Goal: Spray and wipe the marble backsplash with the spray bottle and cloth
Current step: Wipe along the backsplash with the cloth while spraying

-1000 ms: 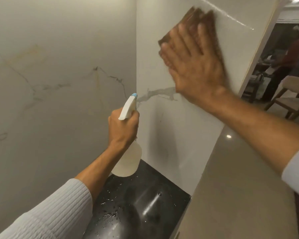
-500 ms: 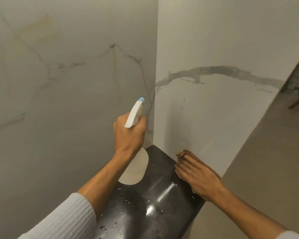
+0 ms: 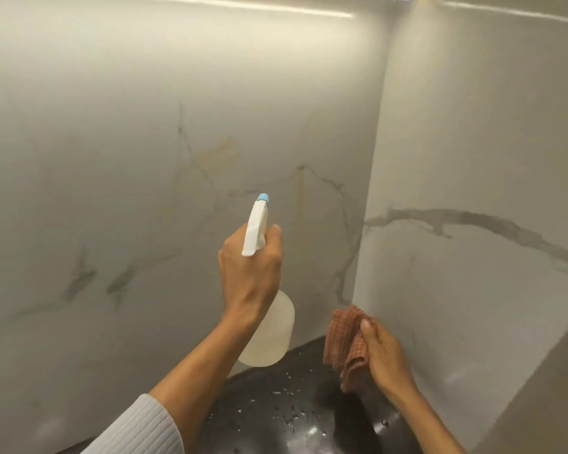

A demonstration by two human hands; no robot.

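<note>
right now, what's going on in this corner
A person is cleaning the marble backsplash. Their left hand grips a spray bottle with its blue-tipped nozzle aimed at the wall straight ahead. Their right hand holds a bunched reddish checked cloth low by the corner, just above the black countertop, which has droplets on it. No wiping stroke is under way at this moment.

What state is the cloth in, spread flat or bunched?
Bunched. The cloth hangs in crumpled folds from the right hand, which grips it above the wet dark counter.
</note>
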